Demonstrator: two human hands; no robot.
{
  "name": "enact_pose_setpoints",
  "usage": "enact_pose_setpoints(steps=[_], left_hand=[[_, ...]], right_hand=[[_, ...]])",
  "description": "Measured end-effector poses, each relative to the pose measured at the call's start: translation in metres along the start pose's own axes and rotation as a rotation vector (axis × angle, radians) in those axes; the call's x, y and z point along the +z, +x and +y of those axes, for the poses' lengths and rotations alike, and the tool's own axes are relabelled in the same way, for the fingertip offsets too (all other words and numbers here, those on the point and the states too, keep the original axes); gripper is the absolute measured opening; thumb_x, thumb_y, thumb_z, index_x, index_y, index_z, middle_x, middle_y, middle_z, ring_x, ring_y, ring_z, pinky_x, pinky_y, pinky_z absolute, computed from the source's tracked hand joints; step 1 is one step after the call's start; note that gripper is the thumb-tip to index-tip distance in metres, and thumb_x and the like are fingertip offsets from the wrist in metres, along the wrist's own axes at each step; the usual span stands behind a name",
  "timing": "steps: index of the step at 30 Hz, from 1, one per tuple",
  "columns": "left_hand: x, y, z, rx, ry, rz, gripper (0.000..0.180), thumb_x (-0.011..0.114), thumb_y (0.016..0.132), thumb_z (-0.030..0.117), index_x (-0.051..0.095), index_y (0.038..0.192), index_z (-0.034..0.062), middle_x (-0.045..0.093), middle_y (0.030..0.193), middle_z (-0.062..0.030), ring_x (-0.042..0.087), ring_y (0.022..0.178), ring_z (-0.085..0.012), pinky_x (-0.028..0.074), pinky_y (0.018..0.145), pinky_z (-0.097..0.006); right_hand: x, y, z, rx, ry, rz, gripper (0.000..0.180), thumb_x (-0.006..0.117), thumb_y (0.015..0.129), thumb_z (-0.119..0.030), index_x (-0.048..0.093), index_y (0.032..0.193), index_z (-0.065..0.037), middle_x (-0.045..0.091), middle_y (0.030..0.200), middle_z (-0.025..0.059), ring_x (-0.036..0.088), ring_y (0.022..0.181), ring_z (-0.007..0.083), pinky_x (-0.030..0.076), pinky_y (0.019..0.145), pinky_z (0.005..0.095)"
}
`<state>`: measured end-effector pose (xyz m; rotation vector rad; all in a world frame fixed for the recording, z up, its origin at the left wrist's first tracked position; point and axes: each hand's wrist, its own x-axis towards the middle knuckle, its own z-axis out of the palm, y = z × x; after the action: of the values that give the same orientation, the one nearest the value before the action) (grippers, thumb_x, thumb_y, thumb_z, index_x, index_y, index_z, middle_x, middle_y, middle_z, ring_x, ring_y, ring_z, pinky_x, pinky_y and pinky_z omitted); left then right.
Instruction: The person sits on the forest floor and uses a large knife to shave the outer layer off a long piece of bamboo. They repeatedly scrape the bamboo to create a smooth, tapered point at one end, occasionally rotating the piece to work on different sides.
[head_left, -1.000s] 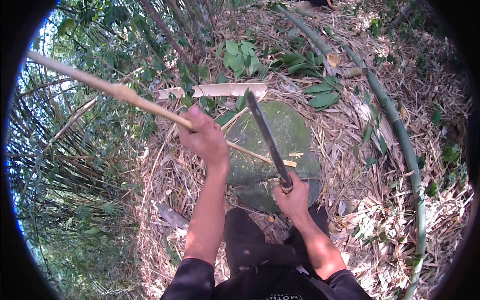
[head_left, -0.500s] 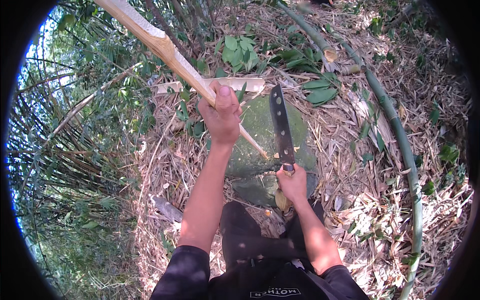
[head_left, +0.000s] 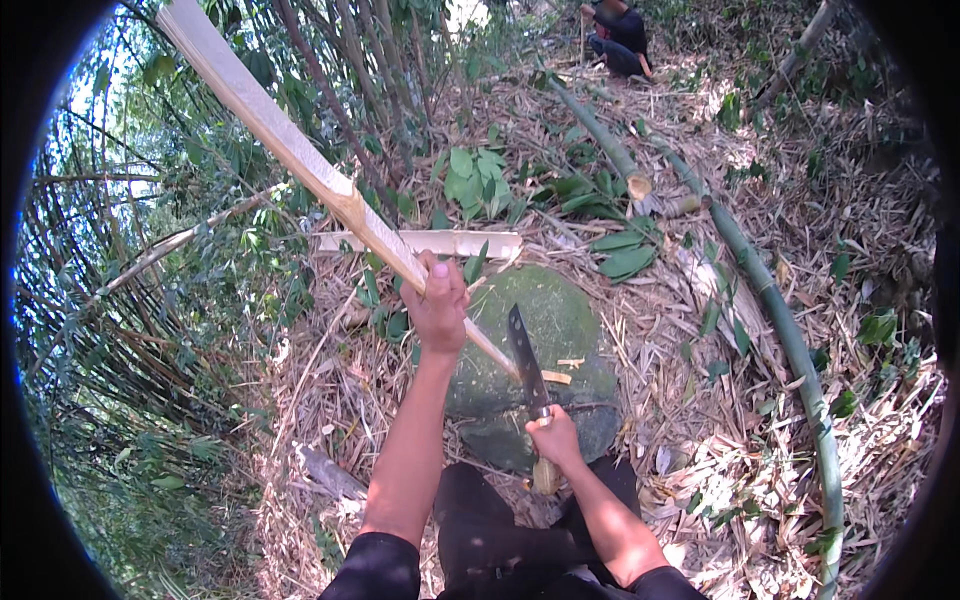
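Bamboo strip: one long pale split strip (head_left: 300, 160), running from the upper left of the frame down to the centre, where its thin lower end rests on the stone.
Blade: one dark, long-bladed knife (head_left: 526, 362) at the centre, point tilted up and slightly left, its edge just beside the strip's lower end.
Stone: one rounded, moss-green stone (head_left: 570, 330) at the centre, under the strip and knife.
Left hand: one left hand (head_left: 438, 305), arm stretched straight up from the lower edge; grip wrapped fully closed around the strip, thumb on top.
Right hand: one right hand (head_left: 556, 440), forearm bent in from the lower right; grip closed tight on the knife's pale handle, the handle's butt showing below the fist.
Other bamboo: one short pale split piece (head_left: 440, 243) lying across just above the stone; one long green pole (head_left: 790, 340) curving down the right side; one cut green stalk (head_left: 600, 135) at upper centre.
Ground: dry leaf litter (head_left: 700, 470) all around the stone.
Other person: one crouching figure (head_left: 620, 35) at the top edge, well apart.
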<state>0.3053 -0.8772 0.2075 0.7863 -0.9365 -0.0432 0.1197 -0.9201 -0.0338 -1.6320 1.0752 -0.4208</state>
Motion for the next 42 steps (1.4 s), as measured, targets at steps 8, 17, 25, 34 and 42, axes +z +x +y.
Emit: enact_pose_setpoints(steps=[8,17,25,34,42], left_hand=[[-0.009,-0.004,0.003,0.014,-0.044,0.068,0.038,0.054,0.097,0.035,0.032,0.075,0.0121,0.034,0.055,0.0034,0.03,0.045,-0.0037,0.027,0.038,-0.021],[-0.016,-0.006,-0.006,-0.026,-0.124,0.07,0.04,0.056,0.096,0.036,0.032,0.073,0.0127,0.033,0.054,0.0041,0.03,0.047,-0.0047,0.028,0.04,-0.022],[-0.018,-0.004,-0.005,0.015,-0.042,0.06,0.038,0.048,0.101,0.034,0.031,0.074,0.0127,0.031,0.053,0.0025,0.028,0.043,-0.0059,0.029,0.039,-0.024],[-0.022,-0.021,-0.008,0.095,0.13,-0.016,0.037,0.052,0.097,0.035,0.033,0.074,0.0128,0.031,0.052,0.0023,0.028,0.043,-0.0064,0.03,0.039,-0.024],[-0.017,-0.003,-0.01,0.039,-0.122,0.07,0.036,0.053,0.097,0.032,0.034,0.073,0.0123,0.032,0.052,0.0032,0.03,0.044,-0.0052,0.029,0.038,-0.023]], right_hand=[[0.0,-0.011,0.004,-0.134,-0.024,0.01,0.047,0.072,0.08,-0.024,0.053,0.117,-0.001,0.067,0.095,0.0207,0.066,0.095,0.0389,0.05,0.084,0.0446],[-0.025,-0.036,-0.065,-0.305,0.042,0.202,0.031,0.07,0.082,-0.016,0.06,0.104,0.002,0.065,0.079,0.0129,0.064,0.07,0.0198,0.05,0.067,0.0341],[-0.029,-0.034,-0.117,-0.426,0.355,0.401,0.017,0.067,0.079,-0.004,0.058,0.093,0.0,0.062,0.073,0.0025,0.056,0.063,0.0084,0.046,0.059,0.0278],[-0.016,-0.022,-0.065,-0.109,0.176,0.034,0.016,0.066,0.076,-0.011,0.062,0.09,-0.003,0.062,0.069,0.005,0.06,0.06,0.0124,0.049,0.06,0.0313],[-0.028,-0.015,-0.062,-0.247,0.191,0.214,0.017,0.067,0.075,-0.009,0.062,0.09,-0.001,0.062,0.07,0.0048,0.057,0.065,0.0109,0.047,0.063,0.0302]])
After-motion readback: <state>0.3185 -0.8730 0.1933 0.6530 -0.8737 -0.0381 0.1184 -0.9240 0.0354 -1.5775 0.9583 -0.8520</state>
